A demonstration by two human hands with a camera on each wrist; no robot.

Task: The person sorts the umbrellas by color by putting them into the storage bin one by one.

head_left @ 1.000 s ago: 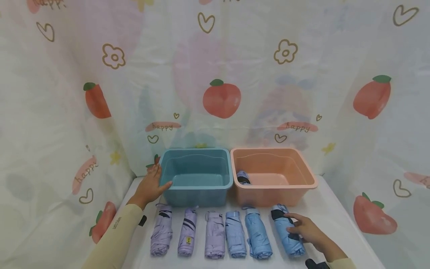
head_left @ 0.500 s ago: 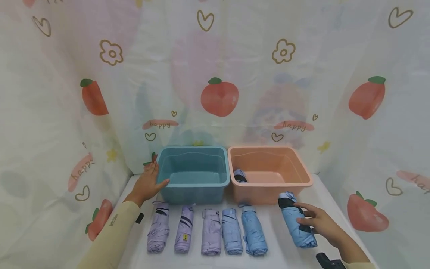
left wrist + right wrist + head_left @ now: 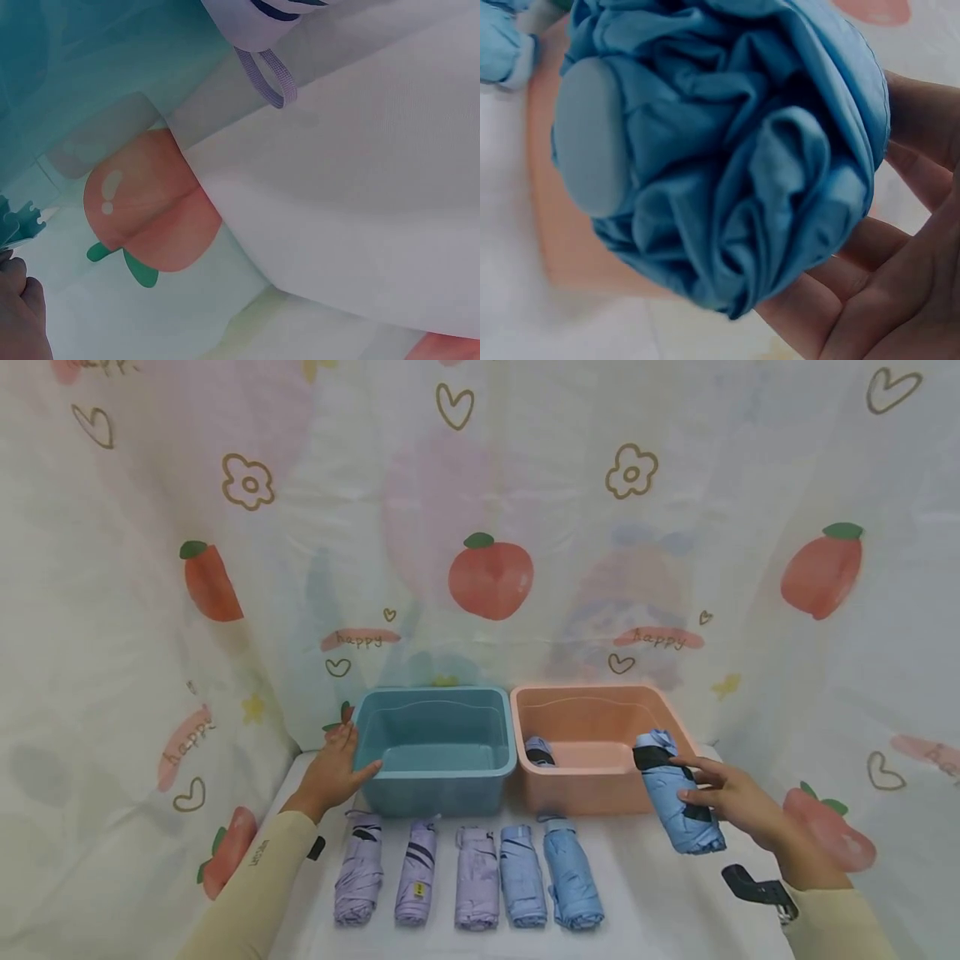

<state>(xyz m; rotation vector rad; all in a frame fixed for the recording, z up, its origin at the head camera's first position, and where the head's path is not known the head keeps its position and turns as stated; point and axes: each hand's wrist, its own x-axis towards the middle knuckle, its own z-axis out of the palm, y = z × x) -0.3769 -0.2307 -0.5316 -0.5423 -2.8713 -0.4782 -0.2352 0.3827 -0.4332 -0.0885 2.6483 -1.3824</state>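
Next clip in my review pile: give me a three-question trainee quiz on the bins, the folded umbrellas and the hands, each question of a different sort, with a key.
1. True or false: the right hand grips a blue folded umbrella lifted off the table.
2. Multiple choice: the left hand rests against A) the teal bin, B) the peach bin, C) a purple umbrella.
3. Fill in: the number of folded umbrellas lying in the row on the table is ____.

Key: 1 true. 2 A, at its left wall. 3 five: three purple, two blue; one more umbrella lies inside the peach bin.
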